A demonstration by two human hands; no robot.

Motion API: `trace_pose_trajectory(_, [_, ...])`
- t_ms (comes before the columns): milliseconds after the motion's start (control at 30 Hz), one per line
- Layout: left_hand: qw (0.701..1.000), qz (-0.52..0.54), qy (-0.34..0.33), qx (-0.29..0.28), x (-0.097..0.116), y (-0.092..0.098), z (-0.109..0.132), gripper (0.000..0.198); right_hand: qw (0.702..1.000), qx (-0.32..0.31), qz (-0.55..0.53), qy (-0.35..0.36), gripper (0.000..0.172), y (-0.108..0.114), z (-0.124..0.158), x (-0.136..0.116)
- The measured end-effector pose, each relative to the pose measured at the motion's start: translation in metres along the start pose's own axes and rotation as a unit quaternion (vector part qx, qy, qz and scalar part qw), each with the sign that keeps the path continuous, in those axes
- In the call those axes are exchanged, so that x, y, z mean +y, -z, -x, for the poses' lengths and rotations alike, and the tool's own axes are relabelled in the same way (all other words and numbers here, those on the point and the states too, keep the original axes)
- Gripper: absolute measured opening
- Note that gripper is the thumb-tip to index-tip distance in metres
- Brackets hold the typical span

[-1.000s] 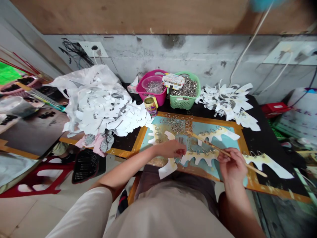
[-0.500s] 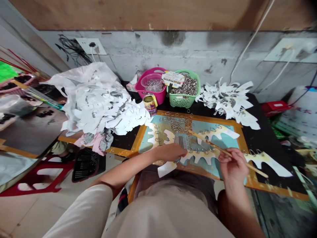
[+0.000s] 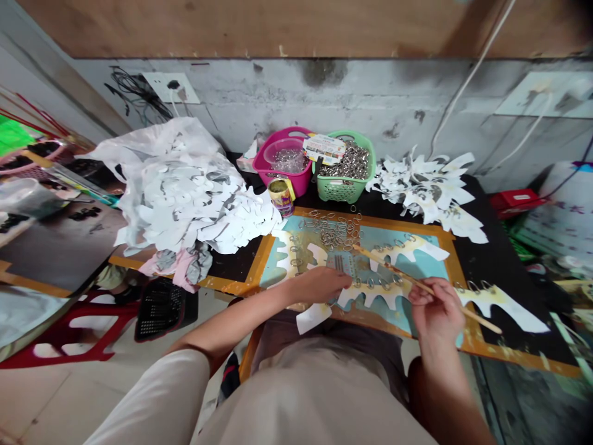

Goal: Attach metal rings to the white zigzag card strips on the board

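My left hand (image 3: 327, 284) is closed, its fingertips pinched together over a white scalloped strip (image 3: 382, 295) that carries several metal rings. What sits between those fingertips is hidden. In my right hand (image 3: 438, 306) is a thin wooden stick (image 3: 393, 270), held slantwise, its far tip pointing at a loose pile of metal rings (image 3: 331, 232). More ringed strips lie around: one at the left (image 3: 290, 254), one behind the stick (image 3: 412, 248), and one past my right hand (image 3: 503, 304). Yellowish smears show on them.
A light blue board (image 3: 365, 235) edged with brown tape lies on the black table. Behind it stand a pink basket (image 3: 299, 184), a green basket (image 3: 340, 190) full of metal pieces, and an open can (image 3: 281, 201). White cut-outs heap at left (image 3: 185, 198) and right (image 3: 428, 185).
My left hand has shifted very slightly at the strip. The right hand and the stick stay almost where they were.
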State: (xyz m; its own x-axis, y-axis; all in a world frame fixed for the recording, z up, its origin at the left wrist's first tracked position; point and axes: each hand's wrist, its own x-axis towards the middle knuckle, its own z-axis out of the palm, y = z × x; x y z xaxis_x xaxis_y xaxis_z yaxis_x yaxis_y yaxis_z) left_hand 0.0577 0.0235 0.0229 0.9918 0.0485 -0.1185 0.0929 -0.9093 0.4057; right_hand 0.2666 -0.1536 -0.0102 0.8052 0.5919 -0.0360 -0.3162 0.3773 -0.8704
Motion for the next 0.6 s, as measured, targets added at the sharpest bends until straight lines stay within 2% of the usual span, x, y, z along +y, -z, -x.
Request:
trace_pose_trajectory(100, [0.99, -0.002, 0.12, 0.076, -0.022, 0.005, -0.007, 0.019, 1.0, -0.001, -0.005, -0.005, 0.01, 0.002, 0.0, 0.0])
trace_pose_trajectory(133, [0.979, -0.008, 0.172, 0.106, -0.033, 0.007, -0.01, 0.021, 1.0, -0.001, -0.003, -0.005, 0.011, 0.002, 0.0, 0.001])
trace_pose_trajectory(200, [0.961, -0.023, 0.237, 0.143, -0.058, 0.011, -0.016, 0.024, 1.0, 0.001, 0.001, 0.0, 0.011, 0.001, 0.0, 0.001])
trace_pose_trajectory(300, [0.937, -0.04, 0.299, 0.174, -0.092, 0.015, -0.021, 0.024, 1.0, 0.003, 0.003, 0.006, 0.012, 0.0, 0.002, 0.0])
trace_pose_trajectory(367, [0.92, -0.05, 0.338, 0.192, -0.108, 0.018, -0.021, 0.024, 1.0, 0.003, 0.004, 0.006, 0.012, 0.001, 0.002, 0.0])
trace_pose_trajectory(500, [0.883, -0.066, 0.409, 0.221, -0.125, 0.021, -0.015, 0.026, 1.0, 0.006, 0.005, 0.001, 0.011, 0.005, 0.001, -0.001])
trace_pose_trajectory(600, [0.876, -0.066, 0.426, 0.215, -0.131, 0.023, -0.014, 0.027, 1.0, 0.004, 0.002, 0.0, 0.011, 0.005, 0.0, 0.0])
